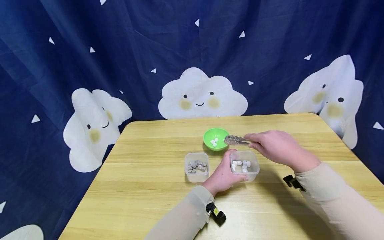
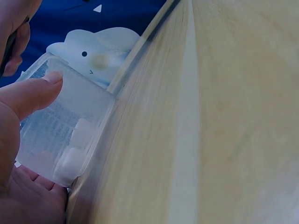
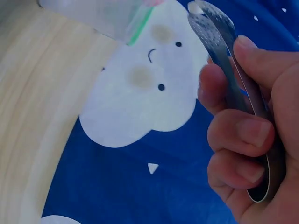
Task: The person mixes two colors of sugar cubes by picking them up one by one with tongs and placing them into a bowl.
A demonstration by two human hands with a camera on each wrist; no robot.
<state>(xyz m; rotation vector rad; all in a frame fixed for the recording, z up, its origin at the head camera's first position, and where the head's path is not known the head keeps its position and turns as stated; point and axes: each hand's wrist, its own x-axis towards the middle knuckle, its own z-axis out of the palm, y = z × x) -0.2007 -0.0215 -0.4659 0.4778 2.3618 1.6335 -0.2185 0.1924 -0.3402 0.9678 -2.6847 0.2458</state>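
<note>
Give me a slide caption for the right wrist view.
Right hand gripping metal tongs, white piece at their tips, blue cloth behind.

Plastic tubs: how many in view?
2. Left tub, holding gray pieces; right tub, holding white pieces and gripped by the left hand. Both are nearer than the green bowl; none appears hidden.
</note>
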